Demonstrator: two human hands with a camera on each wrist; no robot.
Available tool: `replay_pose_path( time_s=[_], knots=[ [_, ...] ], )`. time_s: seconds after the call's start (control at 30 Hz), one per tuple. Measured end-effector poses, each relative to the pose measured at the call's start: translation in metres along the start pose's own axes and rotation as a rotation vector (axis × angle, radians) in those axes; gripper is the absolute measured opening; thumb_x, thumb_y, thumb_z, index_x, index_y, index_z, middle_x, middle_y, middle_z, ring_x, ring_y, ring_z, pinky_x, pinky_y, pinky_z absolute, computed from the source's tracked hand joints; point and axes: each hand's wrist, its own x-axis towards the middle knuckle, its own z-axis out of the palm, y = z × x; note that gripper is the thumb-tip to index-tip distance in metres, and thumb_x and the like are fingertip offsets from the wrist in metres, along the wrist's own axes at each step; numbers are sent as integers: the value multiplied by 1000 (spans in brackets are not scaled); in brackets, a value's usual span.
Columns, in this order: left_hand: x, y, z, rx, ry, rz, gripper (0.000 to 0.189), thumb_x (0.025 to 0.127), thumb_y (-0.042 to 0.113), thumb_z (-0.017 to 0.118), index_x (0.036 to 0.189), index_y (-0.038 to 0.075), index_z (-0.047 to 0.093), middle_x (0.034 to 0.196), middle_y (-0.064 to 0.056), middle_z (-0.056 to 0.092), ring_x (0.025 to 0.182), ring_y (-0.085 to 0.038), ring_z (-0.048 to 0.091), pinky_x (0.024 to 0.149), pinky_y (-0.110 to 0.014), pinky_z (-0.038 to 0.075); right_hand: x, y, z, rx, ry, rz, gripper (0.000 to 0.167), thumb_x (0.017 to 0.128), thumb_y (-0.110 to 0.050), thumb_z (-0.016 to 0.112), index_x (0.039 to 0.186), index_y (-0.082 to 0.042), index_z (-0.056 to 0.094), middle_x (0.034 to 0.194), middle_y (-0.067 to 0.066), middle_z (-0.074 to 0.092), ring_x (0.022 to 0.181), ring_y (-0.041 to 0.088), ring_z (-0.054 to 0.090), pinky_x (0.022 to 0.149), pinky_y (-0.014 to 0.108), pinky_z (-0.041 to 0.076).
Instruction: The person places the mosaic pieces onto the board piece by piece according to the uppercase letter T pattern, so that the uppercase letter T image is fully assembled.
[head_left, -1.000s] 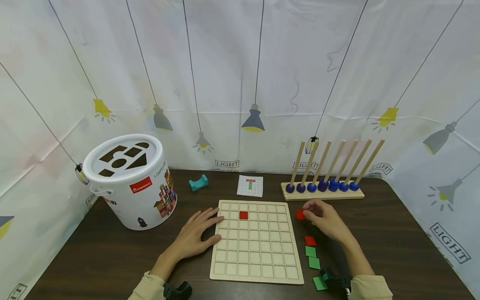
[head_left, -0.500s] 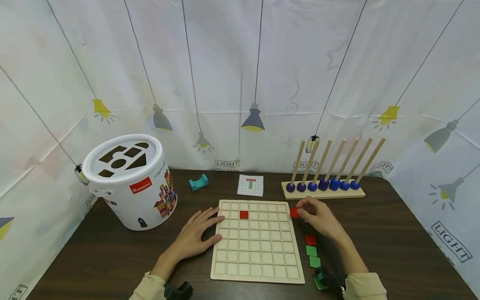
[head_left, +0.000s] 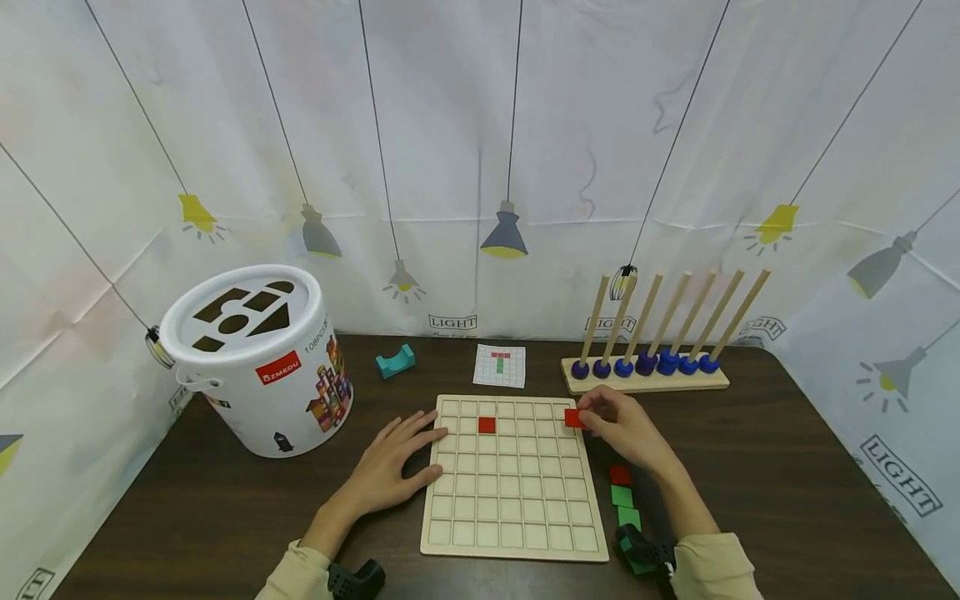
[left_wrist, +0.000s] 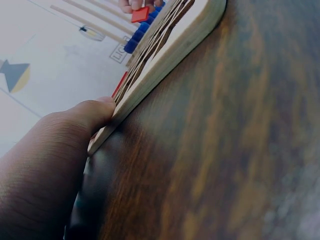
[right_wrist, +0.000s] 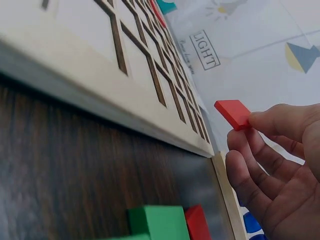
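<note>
Between thumb and fingers, my right hand [head_left: 624,427] pinches a red square tile [right_wrist: 233,113] above the far right corner of the wooden grid board [head_left: 517,487]. My left hand [head_left: 390,471] lies spread at the board's left edge, its fingertips and thumb touching the rim. One red tile [head_left: 487,425] sits in a cell of the second row, left of the middle. To the right of the board, another red tile [head_left: 620,475] heads a column of several green tiles [head_left: 622,496], partly hidden by the right wrist's black strap.
A printed pattern card [head_left: 500,367] lies behind the board, showing a red and green T. A peg rack [head_left: 645,382] with blue beads stands at the back right. A white bucket [head_left: 262,383] stands at left, near a teal curved block [head_left: 396,362].
My right hand has carried the red tile leftward, from the table beside the board to over its far right corner. The left hand stays in place.
</note>
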Motion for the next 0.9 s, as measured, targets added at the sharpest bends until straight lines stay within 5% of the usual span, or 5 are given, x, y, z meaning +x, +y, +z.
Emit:
replay_pose_path(
  time_s=[0.33, 0.67, 0.9],
  knots=[
    [0, 1, 0, 3, 3, 8, 54, 91, 50, 55, 140, 29, 47, 152, -2, 35, 141, -28, 32, 114, -56, 22, 14, 32, 11, -4, 23, -20, 15, 92, -12, 60, 105, -5, 60, 94, 12, 65, 80, 27, 63, 65, 29, 55],
    [1, -1, 0, 9, -3, 3, 54, 91, 51, 54, 140, 29, 47, 152, -1, 36, 142, -26, 31, 115, -55, 21, 19, 25, 20, -12, 33, -7, 14, 92, -16, 62, 104, -8, 61, 96, 8, 65, 84, 18, 60, 69, 24, 49],
    [0, -1, 0, 9, -7, -2, 54, 91, 53, 52, 140, 29, 47, 152, -1, 36, 142, -26, 31, 115, -55, 21, 22, 20, 26, 12, 14, 21, 15, 92, -16, 62, 104, -8, 60, 96, 10, 64, 84, 23, 62, 64, 25, 50]
  ],
)
